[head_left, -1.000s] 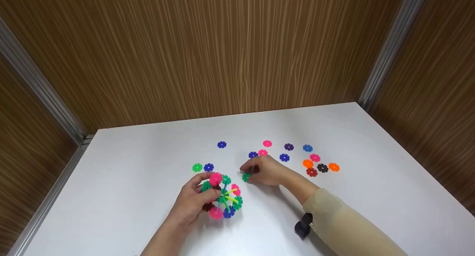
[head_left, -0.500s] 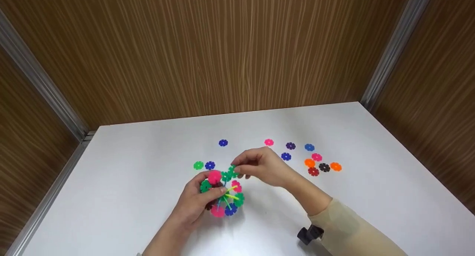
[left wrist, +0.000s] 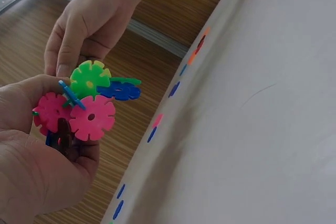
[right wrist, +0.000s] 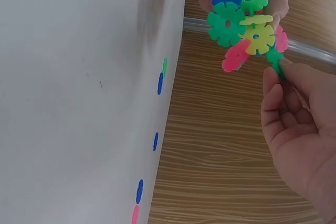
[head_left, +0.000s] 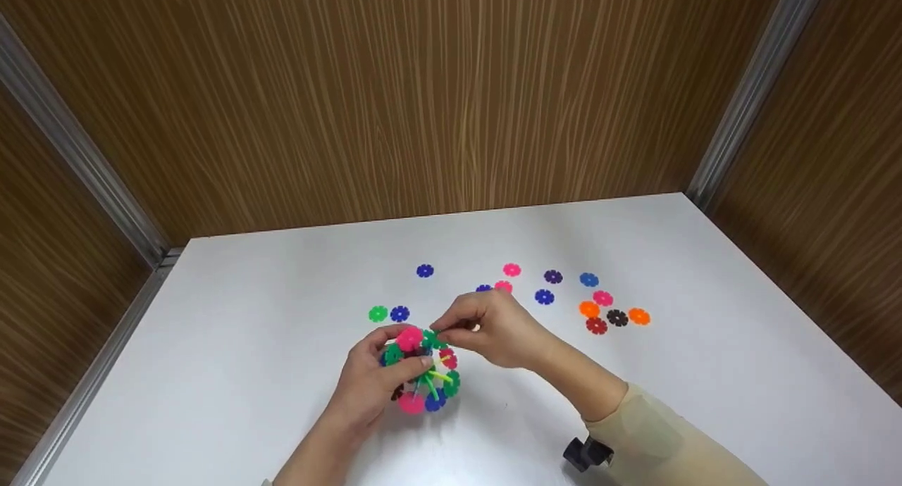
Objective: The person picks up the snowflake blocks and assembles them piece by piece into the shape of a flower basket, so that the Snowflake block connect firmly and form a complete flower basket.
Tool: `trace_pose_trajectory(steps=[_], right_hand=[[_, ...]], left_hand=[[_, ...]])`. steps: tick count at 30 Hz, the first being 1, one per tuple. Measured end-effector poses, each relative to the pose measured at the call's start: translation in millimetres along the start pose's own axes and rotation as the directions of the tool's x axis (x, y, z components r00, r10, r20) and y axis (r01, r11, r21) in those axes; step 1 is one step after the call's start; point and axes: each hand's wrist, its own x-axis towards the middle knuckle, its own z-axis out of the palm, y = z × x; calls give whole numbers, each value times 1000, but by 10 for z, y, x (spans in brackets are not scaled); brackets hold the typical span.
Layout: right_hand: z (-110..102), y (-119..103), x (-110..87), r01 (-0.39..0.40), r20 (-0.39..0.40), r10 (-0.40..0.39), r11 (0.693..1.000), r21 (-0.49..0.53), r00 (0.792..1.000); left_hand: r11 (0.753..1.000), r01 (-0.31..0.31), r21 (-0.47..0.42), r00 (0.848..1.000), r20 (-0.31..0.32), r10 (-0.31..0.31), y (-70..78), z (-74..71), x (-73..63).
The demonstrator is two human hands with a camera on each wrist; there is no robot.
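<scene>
Left hand [head_left: 373, 373] curled round cluster [right wrist: 256, 20]; right hand [head_left: 497, 331] pinches green disc [right wrist: 275, 57]. Likely light, stiff plastic (rim hold best, slots might snag).

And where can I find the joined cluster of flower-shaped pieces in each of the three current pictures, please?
Head: the cluster is in the lower part, slightly left of centre.
Left wrist: the cluster is on the left, about mid-height.
Right wrist: the cluster is at the top, right of centre.
Shared landmark: the right hand, beside it in all three.
</scene>
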Motion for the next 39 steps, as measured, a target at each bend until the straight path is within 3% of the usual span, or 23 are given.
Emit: trace_pose_trajectory(steps=[12, 19, 21, 27, 30, 34, 39], right_hand=[[23, -51, 80, -3, 81, 7, 999, -53, 997], [55, 22, 39, -93, 54, 91, 995, 43, 994], [43, 34, 29, -114, 50, 110, 990, 79, 993], [10, 31, 67, -122, 66, 115, 986, 114, 991], [16, 42, 89, -128, 84, 118, 983, 128, 989], [-32, 131, 126, -130, 91, 116, 976, 172, 989], [-155, 382, 239, -180, 17, 181, 957, 227, 983]], left_hand=[[996, 59, 72, 997, -52, -55, 14, 20, -16], [994, 84, 76, 994, -81, -78, 8, 43, -18], [995, 76, 63, 995, -73, -72, 30, 24, -18], [997, 72, 35, 997, 32, -73, 83, -57, -8], [996, 76, 53, 996, 36, -78, 73, -51, -4], [994, 87, 68, 996, -1, -87, 101, -61, 3], [995, 99, 20, 990, -103, -96, 256, -221, 10]])
